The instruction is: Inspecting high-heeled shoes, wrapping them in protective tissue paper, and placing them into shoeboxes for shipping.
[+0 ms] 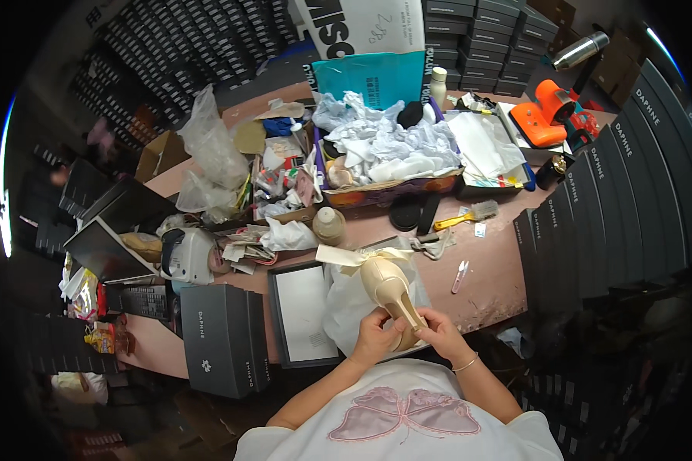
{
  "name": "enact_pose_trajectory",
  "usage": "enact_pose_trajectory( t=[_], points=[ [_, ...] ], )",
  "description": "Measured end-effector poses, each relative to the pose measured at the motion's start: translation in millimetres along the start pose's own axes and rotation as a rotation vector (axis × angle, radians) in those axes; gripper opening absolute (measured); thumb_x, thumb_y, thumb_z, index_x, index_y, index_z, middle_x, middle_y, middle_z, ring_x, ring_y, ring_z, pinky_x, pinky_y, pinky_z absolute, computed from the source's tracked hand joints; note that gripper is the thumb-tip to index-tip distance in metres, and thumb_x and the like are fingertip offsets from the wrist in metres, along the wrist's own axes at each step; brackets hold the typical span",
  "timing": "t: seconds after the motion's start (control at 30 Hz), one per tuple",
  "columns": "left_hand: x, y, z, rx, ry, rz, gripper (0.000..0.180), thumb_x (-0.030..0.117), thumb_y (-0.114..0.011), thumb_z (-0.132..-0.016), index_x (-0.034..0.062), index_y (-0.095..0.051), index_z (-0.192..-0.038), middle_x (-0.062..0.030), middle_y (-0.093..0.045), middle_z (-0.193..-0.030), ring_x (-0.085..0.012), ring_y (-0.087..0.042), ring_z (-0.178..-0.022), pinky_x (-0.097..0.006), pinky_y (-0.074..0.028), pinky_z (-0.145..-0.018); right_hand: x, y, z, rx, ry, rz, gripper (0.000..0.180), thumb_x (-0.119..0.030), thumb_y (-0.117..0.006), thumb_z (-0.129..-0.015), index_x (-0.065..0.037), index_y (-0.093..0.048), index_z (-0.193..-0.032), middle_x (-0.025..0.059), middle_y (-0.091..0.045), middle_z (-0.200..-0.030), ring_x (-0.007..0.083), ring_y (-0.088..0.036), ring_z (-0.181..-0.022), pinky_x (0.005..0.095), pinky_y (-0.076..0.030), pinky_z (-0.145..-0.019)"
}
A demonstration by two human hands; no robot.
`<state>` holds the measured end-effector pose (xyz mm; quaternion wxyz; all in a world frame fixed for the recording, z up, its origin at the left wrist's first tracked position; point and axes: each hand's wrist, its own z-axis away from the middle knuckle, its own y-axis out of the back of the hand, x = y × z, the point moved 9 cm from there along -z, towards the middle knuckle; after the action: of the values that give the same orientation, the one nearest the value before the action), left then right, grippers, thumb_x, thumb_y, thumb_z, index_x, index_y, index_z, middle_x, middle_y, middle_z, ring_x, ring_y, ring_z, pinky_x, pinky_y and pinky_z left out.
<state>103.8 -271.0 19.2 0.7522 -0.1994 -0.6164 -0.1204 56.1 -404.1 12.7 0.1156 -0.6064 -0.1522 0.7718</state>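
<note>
A cream-beige shoe [384, 283] with a pale ribbon bow [347, 260] at its far end is held above the table, close to my body. My left hand [376, 338] grips its near part from the left, with the thumb on top. From the right, my right hand [440, 335] closes round the same part, fingers bent. Beneath the shoe lies crumpled white tissue paper [344, 310]. Beside the paper, at the left, a black shoebox [276, 323] stands open with a white sheet in it. My palms and the underside of the shoe are hidden.
Closed black boxes [211, 330] stand at the left, and tall stacks [592, 203] rise at the right. Small scissors [460, 276] and a yellow-handled brush [466, 216] lie on the pink table [488, 284]. Behind are a tissue-filled carton [377, 193], a bottle [329, 225] and an orange device [544, 115].
</note>
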Motion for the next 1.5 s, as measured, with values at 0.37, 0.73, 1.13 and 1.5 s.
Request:
enact_pose_trajectory(
  t=[0.37, 0.73, 1.13, 1.5],
  points=[
    [68.6, 27.1, 57.9, -0.268, -0.428, -1.022, 0.025, 0.018, -0.068, -0.079, 0.0041, -0.062, -0.099, -0.0113, -0.061, -0.094, -0.028, -0.061, -0.087, -0.035, -0.051, -0.073, -14.9, -83.2, -13.6, -0.457, -0.448, 0.024, 0.063, -0.018, -0.079, -0.075, 0.0, -0.053, -0.129, 0.0053, -0.059, -0.115, 0.011, -0.054, -0.103, 0.026, -0.043, -0.092],
    [85.4, 189.1, 59.4, 0.488, -0.084, -0.762, 0.02, 0.009, -0.071, -0.076, 0.001, -0.061, -0.091, -0.0108, -0.061, -0.084, -0.0259, -0.06, -0.067, -0.034, -0.047, -0.061, -11.8, -20.2, 32.1, -0.07, -0.34, -0.058, 0.05, -0.01, -0.079, -0.07, 0.006, -0.058, -0.113, 0.0141, -0.065, -0.104, 0.0216, -0.064, -0.09, 0.0326, -0.053, -0.08],
    [182.7, 135.3, 104.9, 0.362, -0.393, -0.832, 0.024, -0.008, -0.054, -0.075, 0.0002, -0.063, -0.095, -0.0163, -0.058, -0.111, -0.0326, -0.062, -0.091, -0.038, -0.051, -0.079, -5.9, -129.7, -30.8, -0.02, -0.351, -0.675, 0.067, -0.043, -0.068, -0.081, -0.002, -0.044, -0.128, 0.0163, -0.053, -0.126, 0.0333, -0.056, -0.111, 0.0527, -0.048, -0.094],
    [126.8, 111.5, 68.9, 0.103, -0.256, -0.95, 0.046, 0.001, -0.053, -0.078, -0.0014, -0.051, -0.124, -0.0208, -0.05, -0.128, -0.0387, -0.058, -0.103, -0.042, -0.05, -0.084, 2.8, -77.5, -10.5, 0.043, -0.315, -0.996, 0.067, -0.051, -0.057, -0.086, -0.004, -0.043, -0.132, 0.021, -0.046, -0.133, 0.0403, -0.044, -0.124, 0.0472, -0.051, -0.094]
  ],
)
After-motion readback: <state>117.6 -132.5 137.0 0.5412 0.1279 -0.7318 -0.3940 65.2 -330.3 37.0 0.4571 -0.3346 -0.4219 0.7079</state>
